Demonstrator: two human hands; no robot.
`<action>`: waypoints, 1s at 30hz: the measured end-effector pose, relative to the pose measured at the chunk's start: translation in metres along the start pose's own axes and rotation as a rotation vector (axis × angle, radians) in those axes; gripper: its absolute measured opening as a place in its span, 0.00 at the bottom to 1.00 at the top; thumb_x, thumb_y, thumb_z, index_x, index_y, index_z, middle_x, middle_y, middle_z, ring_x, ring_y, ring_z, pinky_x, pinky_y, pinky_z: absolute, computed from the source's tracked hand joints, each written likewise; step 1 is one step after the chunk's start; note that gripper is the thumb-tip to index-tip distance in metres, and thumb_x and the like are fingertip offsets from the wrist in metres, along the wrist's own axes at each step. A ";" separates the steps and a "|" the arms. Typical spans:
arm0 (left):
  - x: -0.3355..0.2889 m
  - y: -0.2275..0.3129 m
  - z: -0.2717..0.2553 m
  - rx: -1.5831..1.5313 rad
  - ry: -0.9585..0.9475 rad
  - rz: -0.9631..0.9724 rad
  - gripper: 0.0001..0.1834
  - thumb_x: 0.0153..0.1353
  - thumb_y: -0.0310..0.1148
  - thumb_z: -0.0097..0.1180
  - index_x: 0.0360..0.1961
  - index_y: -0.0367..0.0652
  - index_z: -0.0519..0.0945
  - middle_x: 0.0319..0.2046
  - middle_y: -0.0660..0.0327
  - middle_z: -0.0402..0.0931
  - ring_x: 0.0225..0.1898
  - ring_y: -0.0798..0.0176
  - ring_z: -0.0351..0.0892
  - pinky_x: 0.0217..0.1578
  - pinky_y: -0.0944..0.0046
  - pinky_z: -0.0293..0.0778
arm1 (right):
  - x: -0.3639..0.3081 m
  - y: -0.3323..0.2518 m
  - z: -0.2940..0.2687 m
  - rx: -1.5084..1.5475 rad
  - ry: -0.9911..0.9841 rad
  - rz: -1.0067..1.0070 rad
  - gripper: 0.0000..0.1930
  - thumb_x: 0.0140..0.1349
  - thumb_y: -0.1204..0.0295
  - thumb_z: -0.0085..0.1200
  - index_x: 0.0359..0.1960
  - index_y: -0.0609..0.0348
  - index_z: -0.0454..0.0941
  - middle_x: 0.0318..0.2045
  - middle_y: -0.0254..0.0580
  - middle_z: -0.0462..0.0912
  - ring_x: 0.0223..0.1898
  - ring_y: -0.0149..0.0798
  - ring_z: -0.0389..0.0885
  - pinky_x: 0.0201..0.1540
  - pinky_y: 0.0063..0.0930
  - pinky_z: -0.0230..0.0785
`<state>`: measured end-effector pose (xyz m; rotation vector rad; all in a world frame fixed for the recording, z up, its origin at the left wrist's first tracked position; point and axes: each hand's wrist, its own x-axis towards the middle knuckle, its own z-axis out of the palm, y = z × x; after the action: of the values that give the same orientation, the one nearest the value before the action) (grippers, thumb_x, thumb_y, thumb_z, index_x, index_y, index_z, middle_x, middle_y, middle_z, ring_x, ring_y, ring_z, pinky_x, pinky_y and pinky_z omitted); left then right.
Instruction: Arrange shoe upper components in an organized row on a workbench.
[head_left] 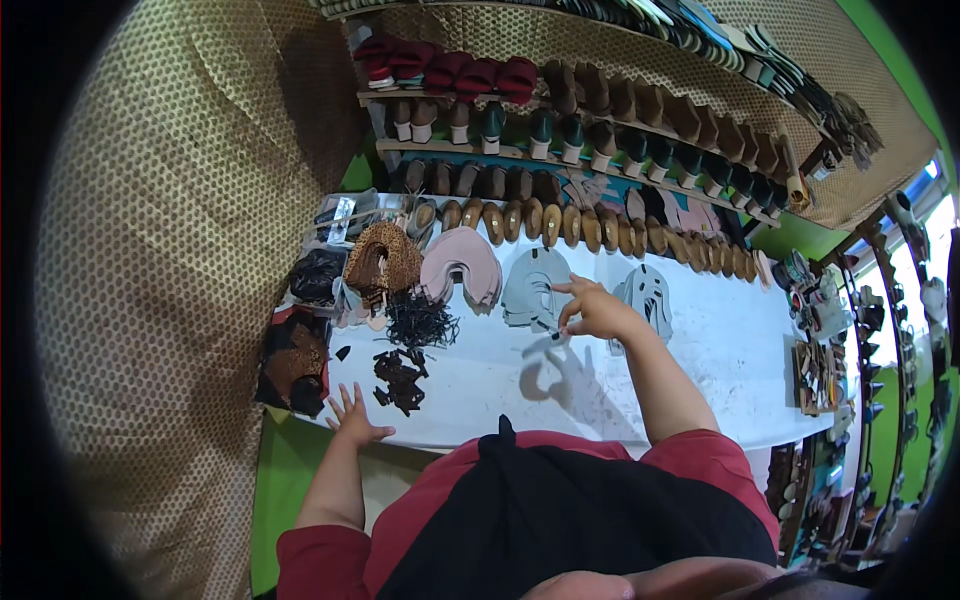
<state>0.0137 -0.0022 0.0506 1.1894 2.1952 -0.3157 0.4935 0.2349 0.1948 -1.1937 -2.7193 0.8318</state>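
My left hand [355, 418] rests on the table's near edge at the left, fingers spread, with nothing in it. It is nearest to a pile of short dark strips [400, 382] and a lone dark scrap [343, 353]. My right hand [597, 308] hovers over the white table, thumb and a finger pinching a small dark piece [557, 335], too small to name more closely. Just beyond that hand lies a stack of pale grey curved shoe-upper pieces [530, 285]. A second pale grey stack [650, 295] lies to its right, partly behind my wrist.
Left of the grey stacks are pink upper pieces [465, 262], leopard-print ones [385, 258] and a tangle of thin black strips [420, 320]. Shoe lasts [552, 225] line the table's back under loaded shelves [460, 148]. A tool box [815, 378] stands at the right end.
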 end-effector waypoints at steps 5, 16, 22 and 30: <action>0.005 0.004 -0.001 0.009 -0.002 0.017 0.85 0.29 0.62 0.80 0.77 0.60 0.25 0.77 0.55 0.13 0.76 0.37 0.13 0.68 0.24 0.30 | 0.026 -0.015 0.020 -0.075 -0.216 -0.068 0.10 0.46 0.69 0.69 0.33 0.43 0.90 0.64 0.41 0.75 0.67 0.52 0.66 0.65 0.43 0.61; 0.005 0.003 -0.001 0.040 -0.033 -0.022 0.85 0.32 0.61 0.80 0.76 0.61 0.22 0.77 0.57 0.11 0.76 0.38 0.12 0.68 0.24 0.32 | 0.074 -0.056 0.200 -0.141 0.110 -0.113 0.35 0.60 0.58 0.59 0.70 0.50 0.64 0.73 0.47 0.60 0.75 0.55 0.53 0.71 0.68 0.45; 0.004 0.003 -0.002 0.044 -0.034 -0.017 0.85 0.32 0.62 0.79 0.76 0.62 0.22 0.76 0.57 0.10 0.76 0.37 0.12 0.67 0.23 0.32 | 0.019 -0.058 0.242 -0.258 0.027 -0.111 0.41 0.64 0.47 0.51 0.76 0.42 0.51 0.76 0.49 0.50 0.77 0.56 0.44 0.72 0.69 0.35; 0.007 -0.002 0.001 0.033 -0.023 -0.001 0.85 0.30 0.64 0.78 0.76 0.64 0.23 0.77 0.58 0.11 0.76 0.37 0.12 0.66 0.22 0.31 | 0.029 -0.064 0.244 -0.269 -0.026 -0.102 0.37 0.65 0.46 0.49 0.74 0.39 0.56 0.76 0.46 0.52 0.77 0.54 0.45 0.71 0.75 0.30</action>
<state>0.0093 0.0008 0.0457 1.1962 2.1792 -0.3650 0.3678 0.1088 0.0134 -1.0777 -2.9562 0.4849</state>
